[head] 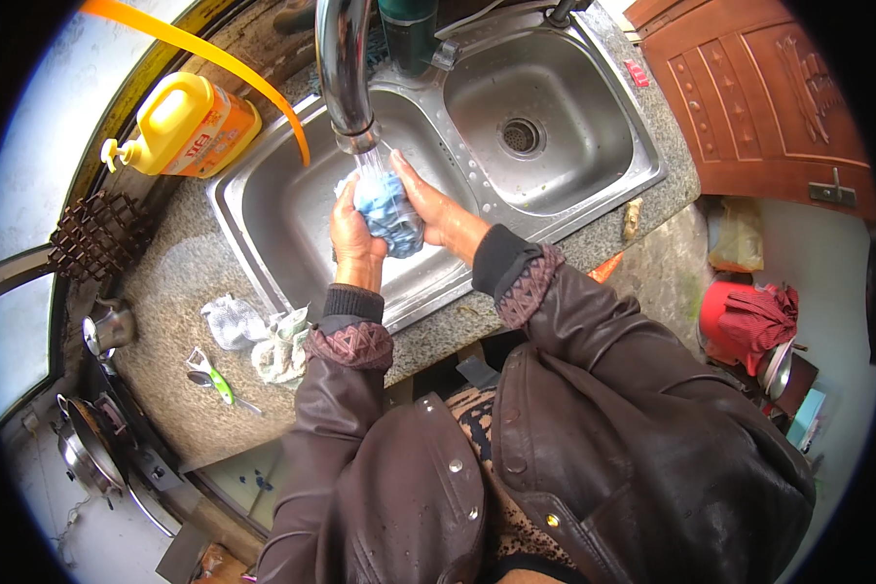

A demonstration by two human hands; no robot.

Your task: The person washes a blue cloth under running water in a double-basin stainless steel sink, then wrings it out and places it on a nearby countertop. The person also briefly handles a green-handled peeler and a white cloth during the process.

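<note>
A wet, bunched blue cloth is held between my two hands above the left basin of a stainless-steel double sink. My left hand grips its left side, and my right hand presses on its right side. Water runs onto the cloth from the chrome faucet just above. Parts of both hands' fingers are hidden behind the cloth. The right basin, with its round drain strainer, lies beyond my right hand.
A yellow pump jug stands left of the sink, near an orange hose that ends over the basin. Crumpled cloths, a green-handled peeler and a metal pitcher are on the granite counter. Ginger lies at the right edge.
</note>
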